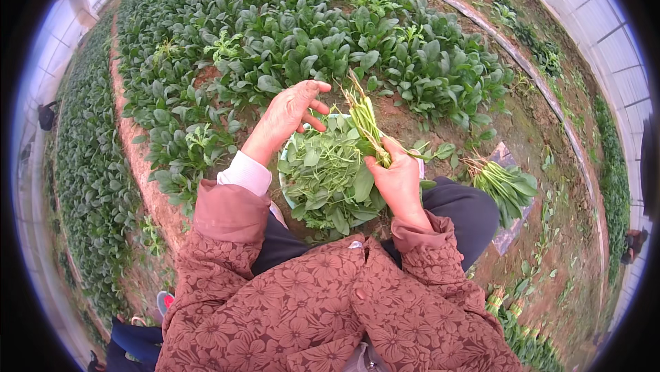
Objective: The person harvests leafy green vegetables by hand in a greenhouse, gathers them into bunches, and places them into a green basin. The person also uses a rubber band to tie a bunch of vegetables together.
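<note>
My right hand is closed around a bunch of leafy greens, whose pale stems and root ends point up and away from me. Just left of those root ends is my left hand, its fingers spread and holding nothing. Beneath both hands, between my knees, stands a light-blue round basin heaped with loose green leaves and stems. Another bunch of spinach-like greens lies to the right of my knee on a plastic sheet, with its root ends towards the upper left.
A dense bed of spinach-like plants grows ahead. Several tied bunches lie on the soil at lower right. A pale strip curves along the right. A person's dark-blue clothing shows at lower left. Greenhouse walls stand at the sides.
</note>
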Motion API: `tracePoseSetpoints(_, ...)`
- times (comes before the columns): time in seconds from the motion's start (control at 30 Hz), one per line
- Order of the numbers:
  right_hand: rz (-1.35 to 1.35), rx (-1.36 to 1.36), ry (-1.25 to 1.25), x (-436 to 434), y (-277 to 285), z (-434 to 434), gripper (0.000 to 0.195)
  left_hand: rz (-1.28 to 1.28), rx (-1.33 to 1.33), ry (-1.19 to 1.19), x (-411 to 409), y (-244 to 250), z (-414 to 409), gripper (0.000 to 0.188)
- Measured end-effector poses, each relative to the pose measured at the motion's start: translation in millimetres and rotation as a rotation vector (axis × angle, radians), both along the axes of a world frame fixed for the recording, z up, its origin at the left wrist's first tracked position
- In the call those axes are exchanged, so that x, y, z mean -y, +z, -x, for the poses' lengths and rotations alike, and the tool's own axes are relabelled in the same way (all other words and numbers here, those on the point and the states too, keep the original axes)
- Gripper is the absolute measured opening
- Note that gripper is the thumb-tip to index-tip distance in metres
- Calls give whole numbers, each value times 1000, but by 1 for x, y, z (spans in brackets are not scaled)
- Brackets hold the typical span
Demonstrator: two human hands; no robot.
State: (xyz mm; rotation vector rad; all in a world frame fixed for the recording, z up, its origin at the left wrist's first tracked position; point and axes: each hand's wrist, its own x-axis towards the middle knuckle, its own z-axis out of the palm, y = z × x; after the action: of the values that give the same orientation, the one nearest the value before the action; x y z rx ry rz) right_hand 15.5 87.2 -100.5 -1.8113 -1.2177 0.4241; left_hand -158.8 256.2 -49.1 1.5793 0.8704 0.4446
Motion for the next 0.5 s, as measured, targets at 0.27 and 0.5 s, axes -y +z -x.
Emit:
tracePoseSetpoints(0.27,10,234,56,-1,-3,8,23,-43,148,25,12,-5,-15,13)
tracePoseSetpoints(0.5,40,152,67,-1,-3,8,24,-139,215,396,-8,4,4,5)
